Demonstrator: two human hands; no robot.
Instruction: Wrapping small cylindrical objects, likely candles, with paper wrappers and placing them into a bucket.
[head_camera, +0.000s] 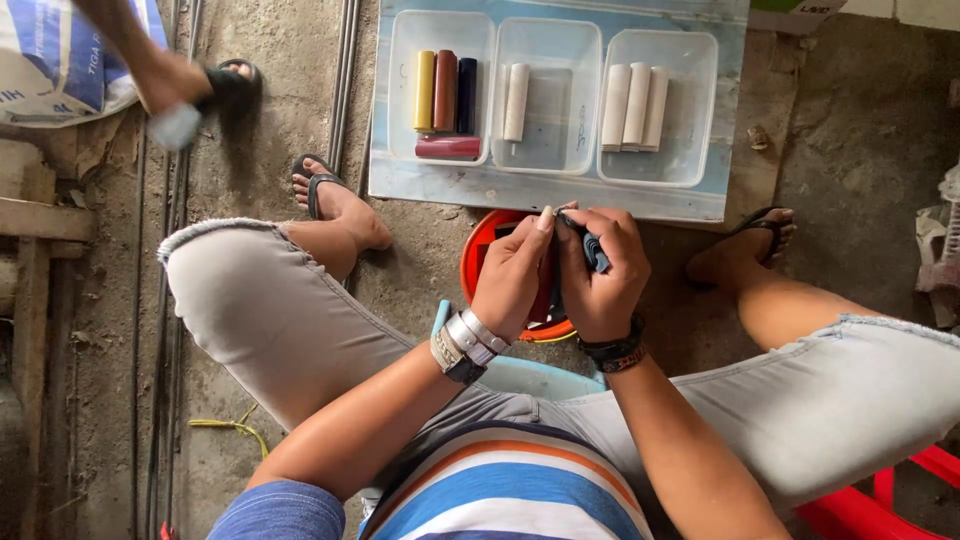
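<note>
We cannot make out much of what sits in the orange bucket, because both hands cover most of its mouth; only a slice of rim and some dark red shapes inside show, too hidden to name. The small blue-grey object in the right hand is mostly buried in the curled fingers, so we cannot tell its kind. The right hand is closed around that object, thumb and forefinger pinched at its upper end. The left hand is half closed, its fingertips meeting the right hand's at the same small point, thumb raised; what it pinches there is too small to tell. Both forearms come in from below and converge over the bucket, wrists bent, the left with bracelets and a watch, the right with a dark beaded band. Beyond the hands a pale board on the concrete floor bears three clear plastic trays with coloured and white cylinders. Another person's foot in a dark sandal is cut off at the upper left.
</note>
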